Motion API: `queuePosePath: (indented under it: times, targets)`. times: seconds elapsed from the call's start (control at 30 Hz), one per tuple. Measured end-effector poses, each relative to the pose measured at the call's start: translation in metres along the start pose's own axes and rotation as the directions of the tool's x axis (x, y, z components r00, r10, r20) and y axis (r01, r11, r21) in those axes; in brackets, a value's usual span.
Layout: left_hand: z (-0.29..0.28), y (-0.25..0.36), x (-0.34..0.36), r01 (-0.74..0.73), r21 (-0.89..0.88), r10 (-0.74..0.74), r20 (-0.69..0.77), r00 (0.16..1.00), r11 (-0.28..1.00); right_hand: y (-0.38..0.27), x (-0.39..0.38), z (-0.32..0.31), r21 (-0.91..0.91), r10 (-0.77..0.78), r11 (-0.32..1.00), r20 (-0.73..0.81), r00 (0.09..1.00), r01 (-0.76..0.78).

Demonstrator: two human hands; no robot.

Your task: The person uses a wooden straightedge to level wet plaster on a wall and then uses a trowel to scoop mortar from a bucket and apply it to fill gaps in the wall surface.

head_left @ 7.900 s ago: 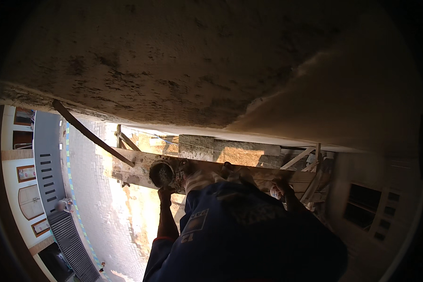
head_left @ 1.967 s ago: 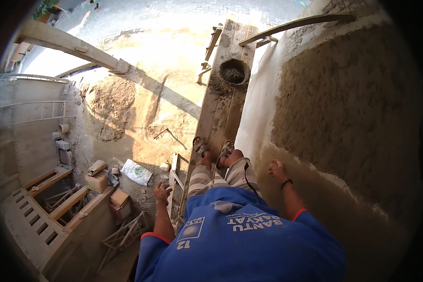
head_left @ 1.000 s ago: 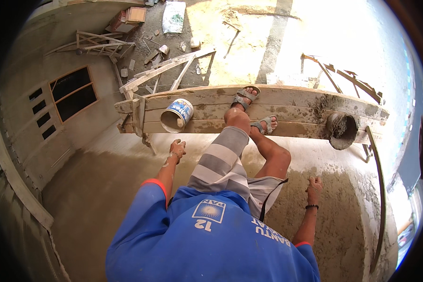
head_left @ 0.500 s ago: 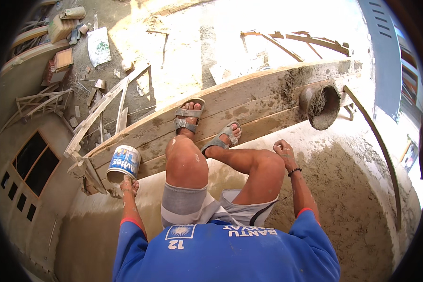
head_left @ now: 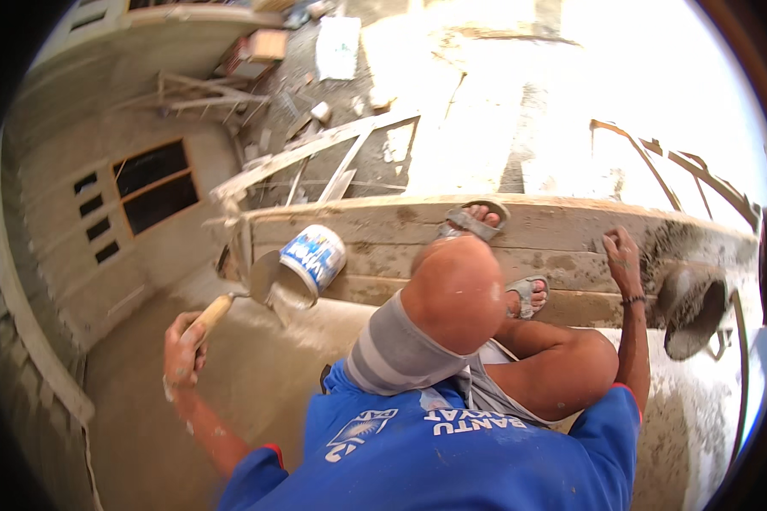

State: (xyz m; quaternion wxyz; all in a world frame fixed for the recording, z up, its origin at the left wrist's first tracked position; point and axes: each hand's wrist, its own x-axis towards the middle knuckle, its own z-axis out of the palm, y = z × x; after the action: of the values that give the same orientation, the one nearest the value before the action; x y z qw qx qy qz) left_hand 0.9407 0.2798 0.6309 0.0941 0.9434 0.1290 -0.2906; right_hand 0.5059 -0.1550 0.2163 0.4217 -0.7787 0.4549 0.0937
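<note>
My left hand (head_left: 185, 349) is closed round the wooden handle of a trowel (head_left: 215, 313). Its metal blade (head_left: 264, 274) is at the mouth of a white and blue plastic bucket (head_left: 315, 254), partly overlapping it. The bucket leans over on the plank platform's left part, its opening toward the wall and me. Over the planks (head_left: 562, 264) on the right is my right hand (head_left: 622, 255), fingers curled in and nothing visible in them. Near it a round, mortar-caked container (head_left: 692, 308) lies tipped at the platform's edge.
My sandalled feet (head_left: 484, 217) rest on the planks. Below me runs a wall with wet plaster (head_left: 256, 366). Timber bracing (head_left: 341, 157), rubble and a white sack (head_left: 338, 47) are on the ground beyond. A bent strip (head_left: 740, 375) stands at the right.
The view has turned left, shifting the scene rightward. My left hand has drawn back from the bucket, and the trowel now shows in it. My right hand has left my knee's side.
</note>
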Motion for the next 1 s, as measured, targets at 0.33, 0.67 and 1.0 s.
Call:
queuePosePath:
  times: [0.33, 0.67, 1.0]
  targets:
    - [0.257, 0.251, 0.012, -0.979, 0.190, 0.934, 0.332, 0.133, 0.073, -0.050, -0.007, 0.011, 0.352, -0.259, 0.911, 0.078, 0.963, 0.217]
    - [0.473, 0.274, -0.176, -0.455, -0.160, 0.239, 0.675, -0.698, -0.876, -0.047, -0.100, 0.013, 0.896, 0.099, -0.338, -0.269, 0.958, 0.287]
    - [0.631, 0.258, -0.233, -0.785, -0.332, 0.259, 0.816, -0.517, -0.523, 0.081, -0.222, 0.161, 0.759, 0.812, -0.379, -0.002, 0.584, 0.529]
